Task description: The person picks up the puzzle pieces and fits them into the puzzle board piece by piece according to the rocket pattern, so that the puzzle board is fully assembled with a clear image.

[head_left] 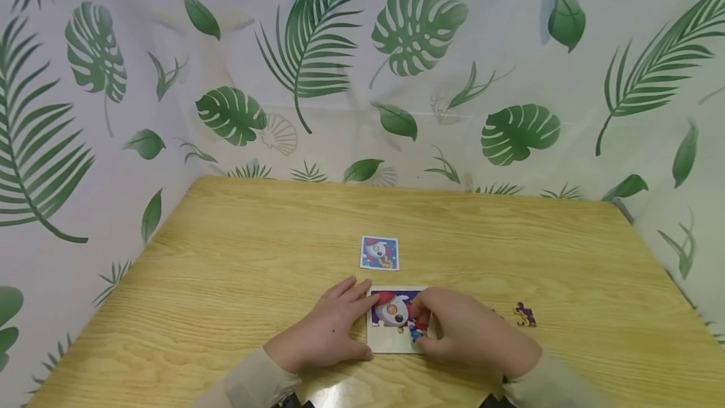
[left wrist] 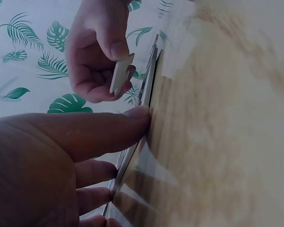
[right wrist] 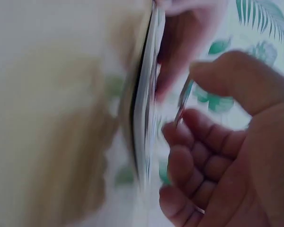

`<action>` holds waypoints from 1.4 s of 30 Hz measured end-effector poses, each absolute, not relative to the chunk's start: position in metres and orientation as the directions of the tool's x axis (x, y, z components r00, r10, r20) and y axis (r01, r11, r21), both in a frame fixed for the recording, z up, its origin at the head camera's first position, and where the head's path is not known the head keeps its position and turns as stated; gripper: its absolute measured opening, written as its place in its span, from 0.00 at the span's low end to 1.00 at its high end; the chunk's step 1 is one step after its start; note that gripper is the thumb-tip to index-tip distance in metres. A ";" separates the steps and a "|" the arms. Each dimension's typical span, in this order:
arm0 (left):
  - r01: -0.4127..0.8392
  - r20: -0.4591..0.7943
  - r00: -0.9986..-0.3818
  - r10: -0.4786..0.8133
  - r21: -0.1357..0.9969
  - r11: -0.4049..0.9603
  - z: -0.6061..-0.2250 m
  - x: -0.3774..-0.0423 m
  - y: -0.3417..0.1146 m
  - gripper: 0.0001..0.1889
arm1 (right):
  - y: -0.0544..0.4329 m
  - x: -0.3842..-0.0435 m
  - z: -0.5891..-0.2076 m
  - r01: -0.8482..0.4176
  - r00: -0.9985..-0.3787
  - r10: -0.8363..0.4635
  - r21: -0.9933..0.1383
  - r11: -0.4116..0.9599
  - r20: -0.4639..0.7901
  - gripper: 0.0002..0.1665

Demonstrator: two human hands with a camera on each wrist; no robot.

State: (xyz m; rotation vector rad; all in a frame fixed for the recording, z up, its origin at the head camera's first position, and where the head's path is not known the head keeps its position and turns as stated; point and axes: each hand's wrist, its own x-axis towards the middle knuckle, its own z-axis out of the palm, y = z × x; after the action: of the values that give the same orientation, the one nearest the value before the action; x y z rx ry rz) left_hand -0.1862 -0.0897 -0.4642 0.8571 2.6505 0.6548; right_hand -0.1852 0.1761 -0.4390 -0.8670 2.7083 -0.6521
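Note:
A square jigsaw board point(head_left: 391, 344) lies on the table, its upper part filled with a cartoon picture of a white character and its lower strip bare and pale. My left hand point(head_left: 331, 329) rests along the board's left side, fingers stretched out at the upper corner and thumb at the lower one. Between thumb and fingertips my right hand point(head_left: 472, 332) pinches a colourful puzzle piece point(head_left: 416, 331) over the board's right side. The left wrist view shows this piece point(left wrist: 120, 74) raised off the board and tilted. My right hand hides the board's right edge.
Behind the board lies a small square picture card point(head_left: 379, 253) with a similar character. A loose purple-and-orange puzzle piece point(head_left: 525, 315) is right of my right hand, with another bit partly hidden beside it. A leaf-print cloth point(head_left: 340, 80) hangs behind the wooden table point(head_left: 255, 238).

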 end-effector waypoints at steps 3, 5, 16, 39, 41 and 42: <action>0.478 -0.127 -0.784 0.608 0.503 0.720 -0.463 -0.186 -0.091 0.48 | 0.157 -0.182 -0.442 -0.531 -0.790 -0.611 -0.451 0.717 -0.040 0.18; 0.478 -0.128 -0.782 0.610 0.506 0.718 -0.462 -0.187 -0.093 0.48 | 0.146 -0.182 -0.443 -0.537 -0.791 -0.611 -0.441 0.719 -0.033 0.18; 0.474 -0.122 -0.783 0.611 0.520 0.711 -0.462 -0.187 -0.098 0.48 | 0.121 -0.185 -0.450 -0.600 -0.761 -0.648 -0.366 0.711 -0.012 0.17; 0.449 -0.063 -0.838 0.541 0.483 0.752 -0.467 -0.186 -0.082 0.40 | 0.163 -0.168 -0.452 -0.699 -0.669 -0.743 -0.353 0.622 0.016 0.24; 0.445 -0.071 -0.839 0.539 0.480 0.756 -0.467 -0.186 -0.082 0.40 | 0.163 -0.168 -0.452 -0.700 -0.668 -0.744 -0.352 0.621 0.016 0.25; 0.444 -0.075 -0.840 0.538 0.475 0.760 -0.467 -0.186 -0.082 0.39 | 0.163 -0.168 -0.453 -0.702 -0.668 -0.744 -0.349 0.621 0.018 0.25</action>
State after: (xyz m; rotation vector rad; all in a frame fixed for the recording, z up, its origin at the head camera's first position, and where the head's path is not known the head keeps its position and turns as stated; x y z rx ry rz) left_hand -0.1863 -0.0816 -0.4670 0.7765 2.7495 0.6654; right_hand -0.1675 0.1635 -0.4528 -1.2151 2.7116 -0.4988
